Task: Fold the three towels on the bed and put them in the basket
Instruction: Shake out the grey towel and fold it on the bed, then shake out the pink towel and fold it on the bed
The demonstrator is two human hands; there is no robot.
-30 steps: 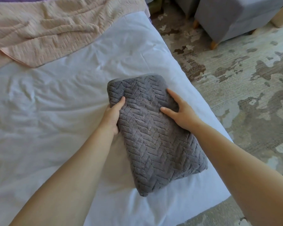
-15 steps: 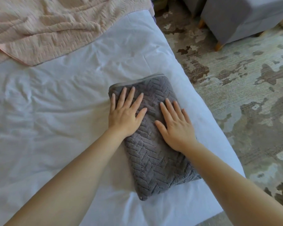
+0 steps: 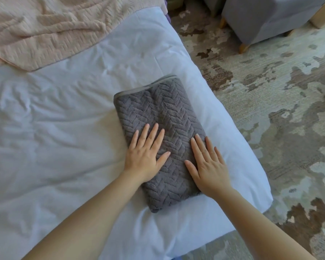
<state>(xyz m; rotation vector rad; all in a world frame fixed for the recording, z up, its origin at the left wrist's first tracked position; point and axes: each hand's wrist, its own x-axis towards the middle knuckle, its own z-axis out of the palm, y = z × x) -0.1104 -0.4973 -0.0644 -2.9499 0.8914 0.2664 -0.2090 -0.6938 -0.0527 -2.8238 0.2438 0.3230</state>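
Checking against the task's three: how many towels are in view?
2: a folded grey towel under the left hand and right hand, a pink towel spread on the bed at far left. A third may be hidden.

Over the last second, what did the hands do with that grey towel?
The left hand and right hand let go of the grey towel at its sides, laid flat on top and slid toward the person. The towel stayed folded on the bed; the pink towel lay untouched.
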